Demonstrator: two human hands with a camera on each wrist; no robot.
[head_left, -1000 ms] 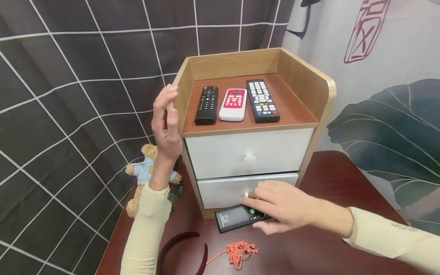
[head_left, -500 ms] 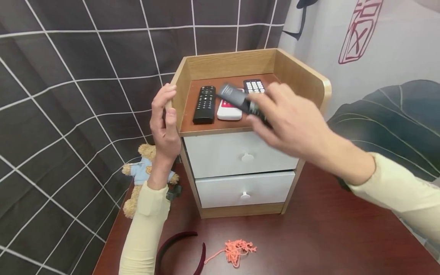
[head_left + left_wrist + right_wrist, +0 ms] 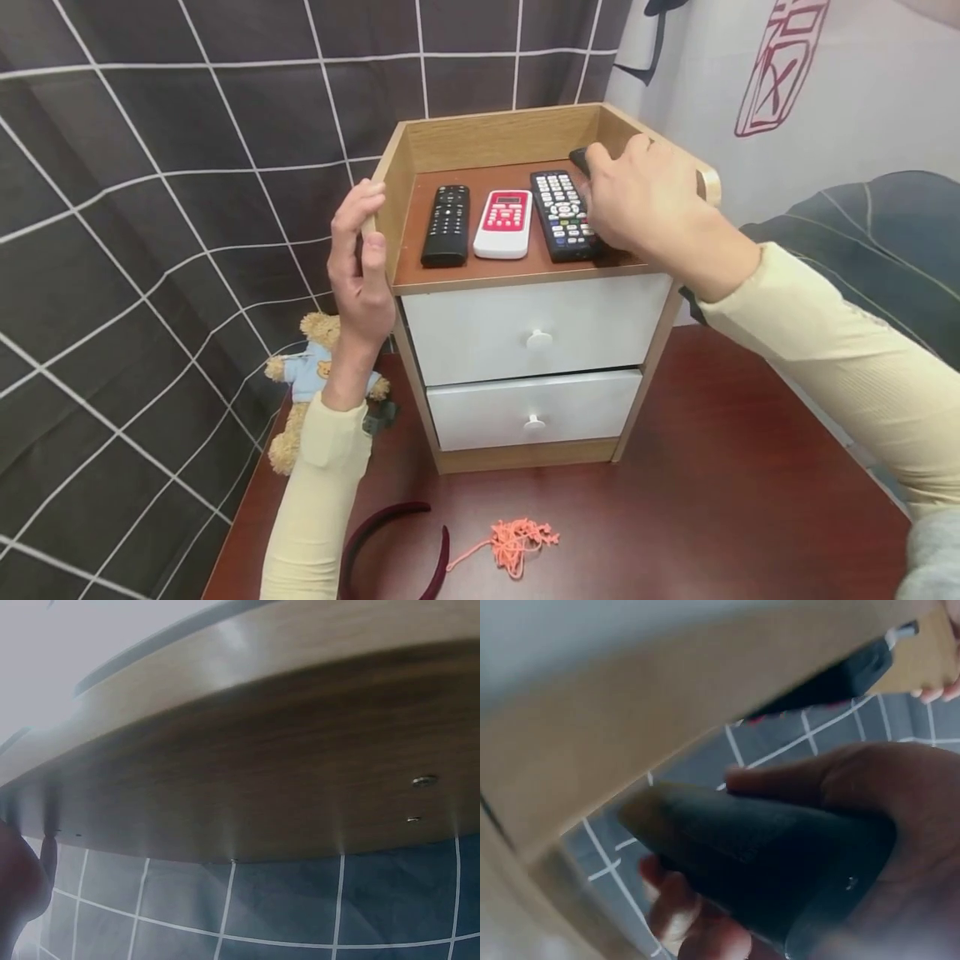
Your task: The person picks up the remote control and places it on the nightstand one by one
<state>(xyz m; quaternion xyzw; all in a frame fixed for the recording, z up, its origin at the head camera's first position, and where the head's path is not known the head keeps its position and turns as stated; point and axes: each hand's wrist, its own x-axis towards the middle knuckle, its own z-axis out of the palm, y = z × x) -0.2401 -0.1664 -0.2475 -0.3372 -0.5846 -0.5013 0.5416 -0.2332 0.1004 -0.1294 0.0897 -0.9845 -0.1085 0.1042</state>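
Observation:
My right hand (image 3: 645,196) grips a dark remote control (image 3: 757,855) over the right end of the cabinet's top shelf. Most of that remote is covered by the hand in the head view; only its far end shows. To the left of it lie a black remote with white and coloured buttons (image 3: 558,212), a white and red remote (image 3: 504,225) and another black remote (image 3: 447,225), side by side. My left hand (image 3: 360,275) rests against the outside of the cabinet's left panel (image 3: 396,196), its fingers fairly straight and pointing up.
The wooden cabinet (image 3: 525,461) has two white drawers (image 3: 480,333) with round knobs. In front of it on the dark red table (image 3: 675,533) lie a dark red headband (image 3: 442,558) and tangled orange cord (image 3: 513,542). A teddy bear (image 3: 303,375) sits at the left.
My right hand has lifted the dark remote from in front of the lower drawer, up past the shelf's front edge, to the shelf's right side. The left hand stays against the panel.

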